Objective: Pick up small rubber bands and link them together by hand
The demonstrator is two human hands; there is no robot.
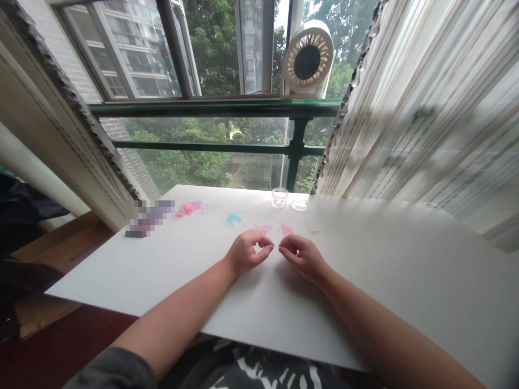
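Note:
My left hand (250,252) is above the white table, thumb and index fingertips pinched together. My right hand (302,256) mirrors it just to the right, also in a pinch. A small gap separates the two sets of fingertips; anything held between them is too small to make out. Just beyond my hands lie a purple-pink pile (264,229) and a pink pile (286,228) of small thin pieces that look like elastic bands. Similar piles in turquoise (233,219) and pale yellow (313,229) lie to either side. Farther left is a larger mixed, mostly pink heap (190,208).
A clear round container (279,198) stands at the table's (385,281) far edge, with its clear lid (299,206) beside it. A blurred-out item (150,219) lies at the left edge. Behind are a green railing (211,110), a white round fan (308,59) and curtains (413,108).

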